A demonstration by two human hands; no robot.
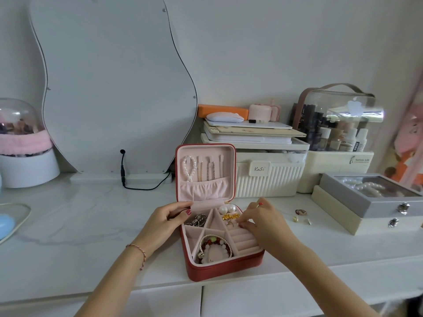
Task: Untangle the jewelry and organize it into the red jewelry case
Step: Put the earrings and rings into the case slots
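Red jewelry case lies open, left hand pinching its rear-left rim, right hand pinching a small ring over its ring rolls; loosened fingertips could drop it among the gold pieces.

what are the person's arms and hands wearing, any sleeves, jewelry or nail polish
Both forearms are bare, with no sleeves in view. The left hand has dark red nail polish, and a thin braided string bracelet in red and pale strands circles its wrist. The right hand shows a brighter red nail. No rings or watch are clearly visible.
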